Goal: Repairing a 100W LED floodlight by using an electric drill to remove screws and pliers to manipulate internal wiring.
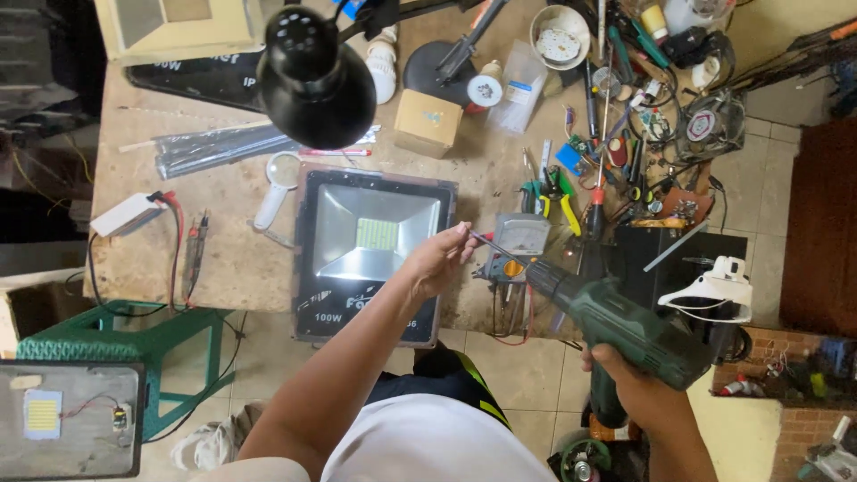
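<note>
Head view: the right hand (636,379) is wrapped tight around the grip of a dark green cordless drill-driver (625,326), which is held in the air over the near right edge of the workbench, its nose pointing up and to the left. The left hand (439,259) reaches across from the other side and pinches the thin metal driver bit (498,245) near its tip between thumb and fingertips, the other fingers curled in. The bit runs from those fingers back into the black chuck (546,277), so it looks seated in the tool already, though whether the chuck is tightened on it cannot be told.

Just left of the left hand, a square black LED floodlight (373,254) lies face up on the worn wooden workbench (223,259), its grey reflector and yellow LED panel showing through the front. The bit tip is not touching the housing; it hovers beside the lamp's right edge. No loose screws can be made out around it, so, as a judgement, the lamp body has not been opened at this point and the work is at the stage of readying the tool.

Beyond the bit stands a grey analog multimeter (518,239). A black desk lamp shade (314,78) hangs over the bench, a small cardboard box (428,122) sits behind the floodlight, and a clutter of hand tools fills the right side.
</note>
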